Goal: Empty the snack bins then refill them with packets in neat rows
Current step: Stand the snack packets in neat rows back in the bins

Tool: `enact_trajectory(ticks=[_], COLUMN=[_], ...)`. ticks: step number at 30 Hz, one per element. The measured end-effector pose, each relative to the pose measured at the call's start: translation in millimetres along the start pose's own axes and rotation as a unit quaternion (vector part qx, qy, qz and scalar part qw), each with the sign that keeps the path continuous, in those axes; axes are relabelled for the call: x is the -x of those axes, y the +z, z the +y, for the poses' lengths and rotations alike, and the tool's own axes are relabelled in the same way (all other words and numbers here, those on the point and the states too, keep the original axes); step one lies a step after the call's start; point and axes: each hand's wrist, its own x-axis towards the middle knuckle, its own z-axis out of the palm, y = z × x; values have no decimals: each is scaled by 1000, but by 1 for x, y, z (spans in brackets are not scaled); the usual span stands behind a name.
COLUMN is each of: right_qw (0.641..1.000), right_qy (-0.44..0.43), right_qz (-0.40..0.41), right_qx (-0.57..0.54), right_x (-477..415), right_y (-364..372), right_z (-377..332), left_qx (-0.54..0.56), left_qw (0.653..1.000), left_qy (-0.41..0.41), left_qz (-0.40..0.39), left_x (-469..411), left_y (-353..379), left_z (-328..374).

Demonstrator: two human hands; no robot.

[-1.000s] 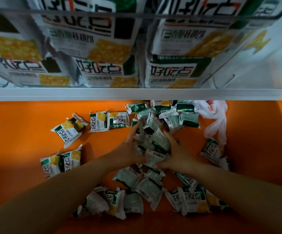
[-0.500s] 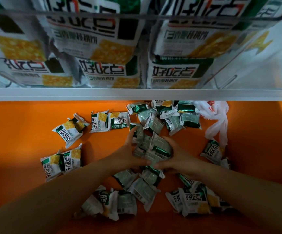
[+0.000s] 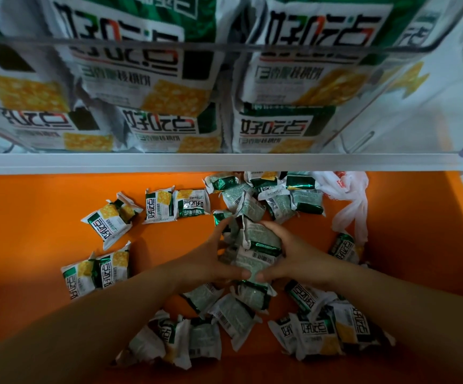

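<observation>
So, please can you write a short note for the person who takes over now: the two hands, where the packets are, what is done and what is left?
Hands: the left hand and the right hand are both curled round one bundle of packets, pressed between them at the middle of the orange surface.
Things: loose packets lie scattered around the hands. A white plastic bag lies at the far right.
Done: the clear bins above hold packets in rows. I cannot tell if they are full.
Left: put the bundle into a bin, then gather and line up the scattered ones.
</observation>
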Motion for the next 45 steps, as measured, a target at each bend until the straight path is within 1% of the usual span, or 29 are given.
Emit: enact_trajectory(ticks=[5,8,11,15,19,23,27,32,35,38,39,42,45], right_qw=[998,996,994,987,975,950,926,898,865,828,818,799,798], right_qy=[-6,-21,-44,-76,-100,-170,-227,-304,-343,-385,-386,-371,-357], right_qz=[-21,-13,4,27,58,84,127,153,206,279,303,348,373], right_qx=[57,81,96,138,187,249,273,281,302,297,301,319,311], right_x=[10,22,42,72,125,186,244,310,343,351,347,325,295], right_y=[-5,-7,-10,-10,-3,3,3,-11,-32,-63,-75,-111,-144], right_z=[-9,-17,-30,-51,-77,-109,-135,-165,-183,-199,-203,-210,-211], left_qx=[-45,-64,-110,-159,-173,-196,-230,-284,-318,-352,-355,-327,-342], left_qw=[999,998,993,986,979,967,949,918,889,860,860,884,879], left_qy=[1,7,25,53,94,149,198,253,307,350,351,327,328], left_qz=[-28,-22,-19,21,48,66,88,111,120,119,109,66,57], left_x=[3,8,20,47,92,142,186,214,219,204,196,155,112], left_y=[7,12,18,34,58,82,106,136,152,161,162,160,156], left_z=[7,15,30,55,82,116,153,207,254,308,324,358,382])
